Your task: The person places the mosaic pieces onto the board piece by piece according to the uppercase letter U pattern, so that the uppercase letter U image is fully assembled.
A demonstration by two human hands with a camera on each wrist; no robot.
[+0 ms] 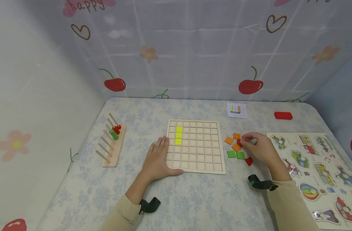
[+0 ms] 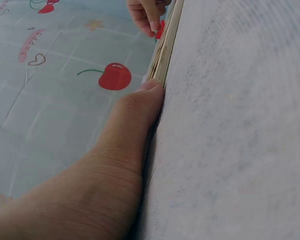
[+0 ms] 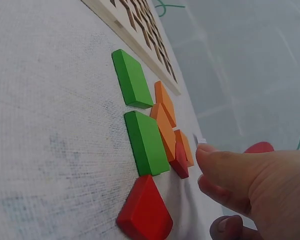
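A wooden grid board (image 1: pixel 199 147) lies flat with several yellow square tiles (image 1: pixel 179 135) in a column near its left side. My left hand (image 1: pixel 155 163) rests on its lower left corner, fingers along the left edge and thumb along the front edge. To the right of the board is a loose group of orange tiles (image 1: pixel 236 147), green tiles (image 1: pixel 240 155) and two red curved-edge pieces. One red piece (image 1: pixel 248 161) lies nearest me; the other red piece (image 3: pixel 179 162) leans against an orange tile. Close beside that one are the fingertips of my right hand (image 1: pixel 261 147), with no piece visible between them.
A small pattern card (image 1: pixel 237 110) lies behind the tiles, and a red block (image 1: pixel 283 115) at the back right. A picture puzzle board (image 1: pixel 306 175) covers the right side. On the left stands a wooden peg rack (image 1: pixel 118 150) with red and green beads.
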